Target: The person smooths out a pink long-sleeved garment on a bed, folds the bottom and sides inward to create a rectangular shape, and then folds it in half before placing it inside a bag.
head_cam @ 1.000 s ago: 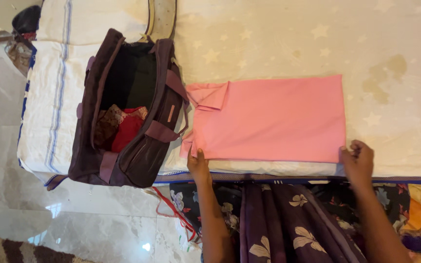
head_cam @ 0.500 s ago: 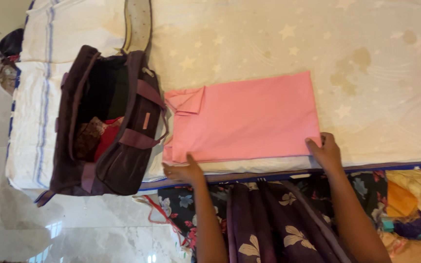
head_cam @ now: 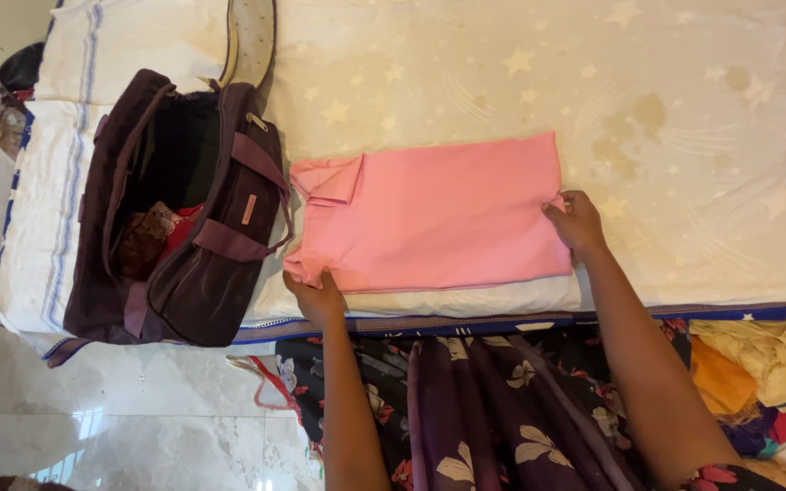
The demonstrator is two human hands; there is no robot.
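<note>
The folded pink cloth (head_cam: 438, 214) lies flat on the star-print mattress (head_cam: 666, 82), just beside the open maroon duffel bag (head_cam: 184, 209). The right hand (head_cam: 577, 223) has slid up from the near corner and now pinches the cloth's right edge midway, while the left hand (head_cam: 318, 295) stays pressed open on the near-left corner. So I'd guess another fold's coming, right side over.

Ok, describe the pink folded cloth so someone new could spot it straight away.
On the cream star-patterned mattress, just right of the open dark purple duffel bag, lies a flat pink folded cloth. The left hand and right hand touch its ends. It is the only plain pink piece, with one corner folded over.
</note>
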